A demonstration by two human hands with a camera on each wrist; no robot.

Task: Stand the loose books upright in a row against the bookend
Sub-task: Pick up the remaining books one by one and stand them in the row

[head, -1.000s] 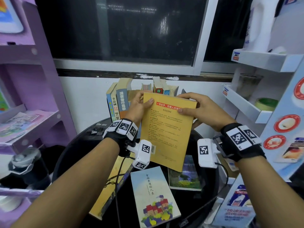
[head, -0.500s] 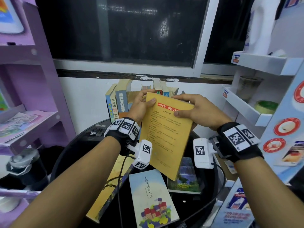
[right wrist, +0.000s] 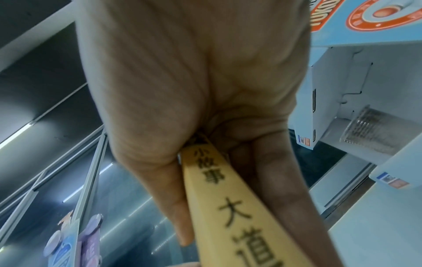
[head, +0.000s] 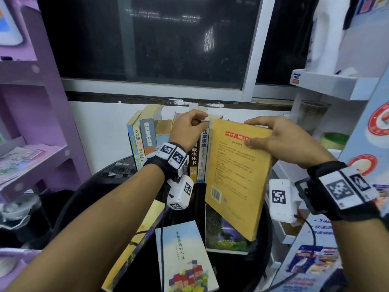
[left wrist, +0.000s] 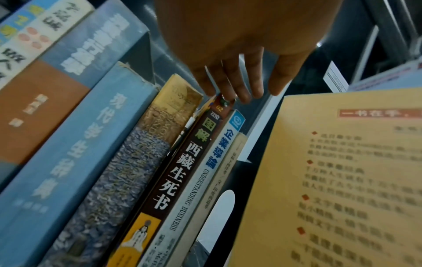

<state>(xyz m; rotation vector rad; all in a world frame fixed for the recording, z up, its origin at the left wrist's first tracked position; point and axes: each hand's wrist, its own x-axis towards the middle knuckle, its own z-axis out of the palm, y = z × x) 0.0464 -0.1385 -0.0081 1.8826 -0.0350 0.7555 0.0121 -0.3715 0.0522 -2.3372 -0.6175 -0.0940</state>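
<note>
A round black tabletop point(head: 88, 192) stands under a dark window point(head: 147, 39), between a purple shelf unit point(head: 31, 123) on the left and white shelves point(head: 328, 83) on the right. At its far edge a row of books point(head: 145, 135) stands upright, spines facing the viewer. The right hand point(head: 280, 140) holds a yellow book point(head: 235, 175) by its top end, thumb on the back cover and fingers curled round the spine and far side; the book hangs tilted, just right of the row's last book, its lower corner above the tabletop. The left hand point(head: 189, 129) rests on the tops of the standing books near the row's right end, fingers point(left wrist: 230, 86) fairly straight and touching their upper edges, gripping nothing. Three more books lie flat on the near part of the tabletop: a pale blue book point(head: 185, 258) with small houses on its cover, a long yellow-edged book point(head: 134, 247) to its left, and a book with a landscape cover point(head: 223, 234) partly under the held one.
</note>
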